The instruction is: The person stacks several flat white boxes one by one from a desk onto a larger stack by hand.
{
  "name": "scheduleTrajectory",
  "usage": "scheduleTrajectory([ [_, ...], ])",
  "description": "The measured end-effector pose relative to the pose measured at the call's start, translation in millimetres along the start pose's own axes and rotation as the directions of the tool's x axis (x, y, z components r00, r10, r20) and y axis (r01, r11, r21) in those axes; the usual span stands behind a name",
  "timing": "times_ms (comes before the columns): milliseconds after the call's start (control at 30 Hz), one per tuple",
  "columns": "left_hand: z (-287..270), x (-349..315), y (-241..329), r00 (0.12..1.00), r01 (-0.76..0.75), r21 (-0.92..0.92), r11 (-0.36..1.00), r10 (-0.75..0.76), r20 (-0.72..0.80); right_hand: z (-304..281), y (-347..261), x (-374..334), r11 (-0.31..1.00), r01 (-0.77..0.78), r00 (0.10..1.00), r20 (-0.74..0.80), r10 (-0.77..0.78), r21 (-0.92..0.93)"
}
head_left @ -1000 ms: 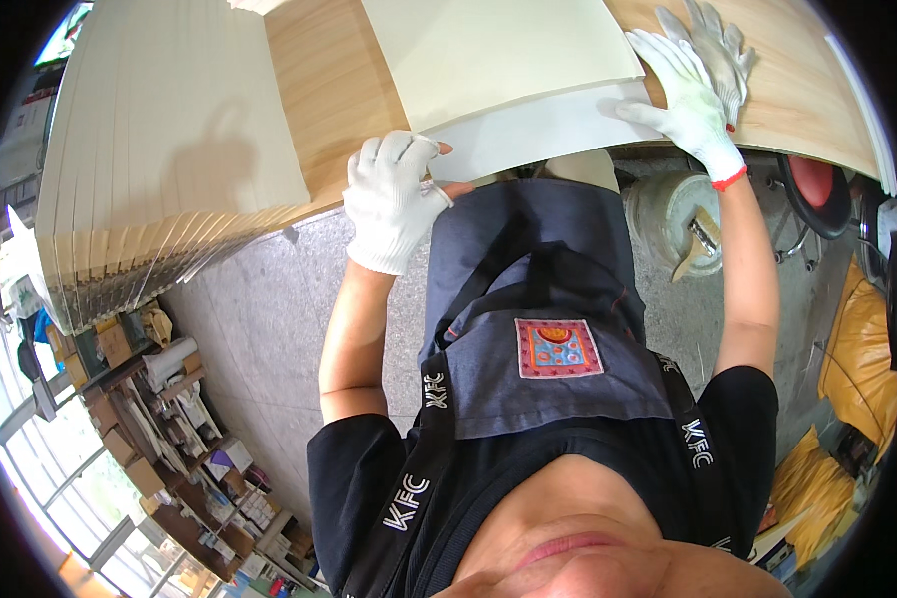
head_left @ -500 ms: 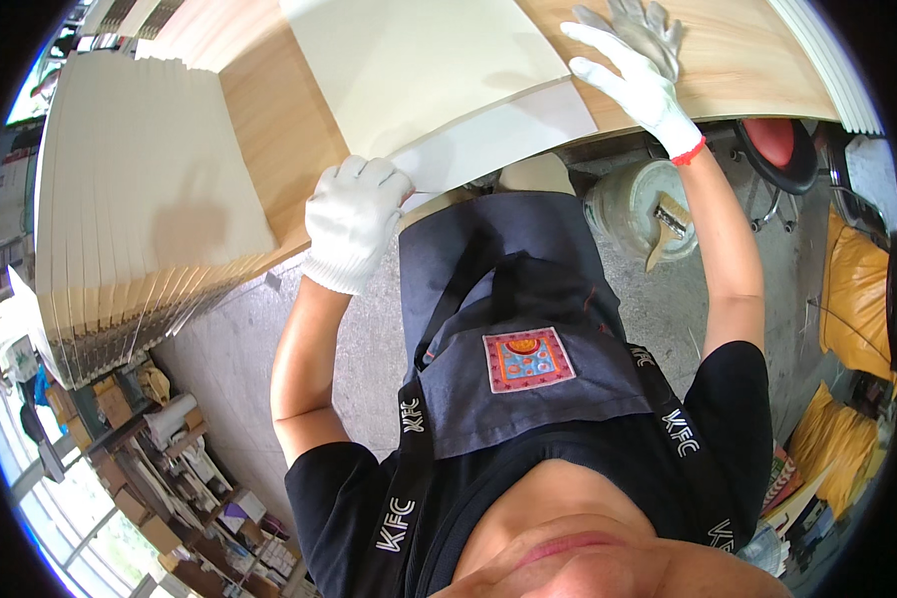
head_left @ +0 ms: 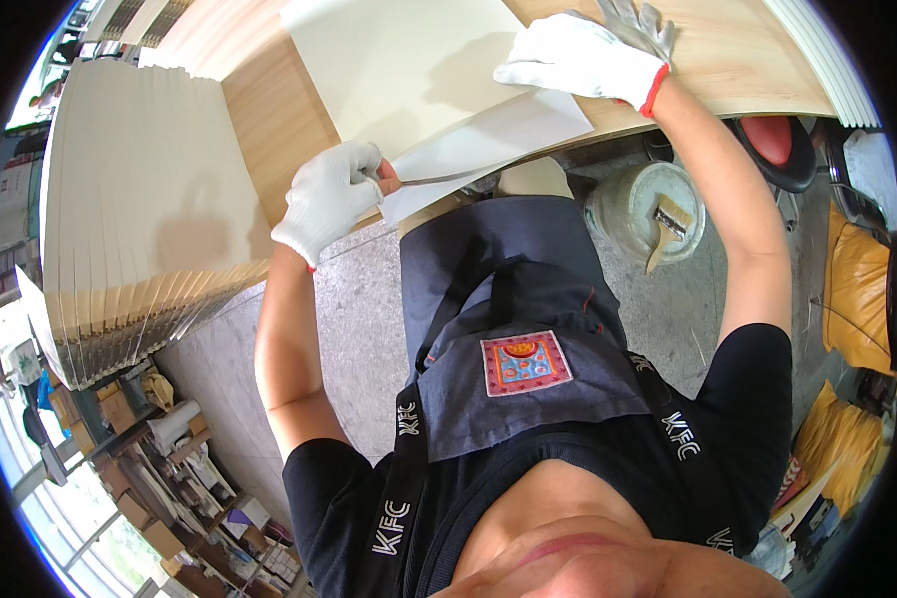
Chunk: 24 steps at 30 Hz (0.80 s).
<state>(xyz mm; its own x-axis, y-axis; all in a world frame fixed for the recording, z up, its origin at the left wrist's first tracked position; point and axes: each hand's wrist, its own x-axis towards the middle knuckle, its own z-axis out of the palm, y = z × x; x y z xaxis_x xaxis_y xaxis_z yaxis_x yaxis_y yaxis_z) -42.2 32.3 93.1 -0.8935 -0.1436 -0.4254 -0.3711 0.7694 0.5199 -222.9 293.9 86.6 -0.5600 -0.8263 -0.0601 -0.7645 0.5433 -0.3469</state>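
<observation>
In front of me a large cream sheet (head_left: pixel 399 70) lies on the wooden tabletop (head_left: pixel 259 120), with a white sheet (head_left: pixel 528 120) showing along its near side. My left hand (head_left: pixel 334 194), in a white knit glove with bare fingertips showing, pinches the white sheet's near left corner. That edge is lifted and bowed, and a thin dark line runs along it from the fingertips. My right hand (head_left: pixel 578 58), gloved in white with a red cuff, rests palm down with fingers stretched out over the sheets' right side. Beyond it lies a loose grey glove (head_left: pixel 640 25).
A tall stack of pale boards (head_left: pixel 140 179) stands at the left. Below the table's front edge is a whitish bucket (head_left: pixel 623 214) with a paint brush (head_left: pixel 670 224) across it. A red-and-black chair (head_left: pixel 772 149) and yellow bags (head_left: pixel 852 289) are at the right; cluttered shelves (head_left: pixel 189 478) are at lower left.
My right hand has moved left from the bare wood onto the sheets. My left hand has shifted slightly left and down, and the white sheet's near edge has lifted and bowed.
</observation>
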Motion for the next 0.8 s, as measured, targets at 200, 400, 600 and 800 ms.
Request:
scheduleTrajectory([
  [200,-14,18,-23,0.995,-0.094,-0.103,0.990,0.096,0.008,-14,-14,0,0.993,0.082,0.992,0.106,-0.073,-0.081],
  [400,-13,26,-23,0.977,-0.089,0.003,0.996,0.088,-0.195,8,10,-2,0.925,0.100,0.991,-0.044,-0.125,-0.366],
  [600,14,31,-22,0.891,-0.220,0.170,0.961,0.269,-0.365,9,22,11,0.979,0.203,0.979,0.023,-0.203,-0.029],
  [800,17,54,-40,0.955,-0.070,-0.020,0.997,0.061,-0.291,3,12,8,0.994,0.079,0.997,0.004,-0.080,0.076],
])
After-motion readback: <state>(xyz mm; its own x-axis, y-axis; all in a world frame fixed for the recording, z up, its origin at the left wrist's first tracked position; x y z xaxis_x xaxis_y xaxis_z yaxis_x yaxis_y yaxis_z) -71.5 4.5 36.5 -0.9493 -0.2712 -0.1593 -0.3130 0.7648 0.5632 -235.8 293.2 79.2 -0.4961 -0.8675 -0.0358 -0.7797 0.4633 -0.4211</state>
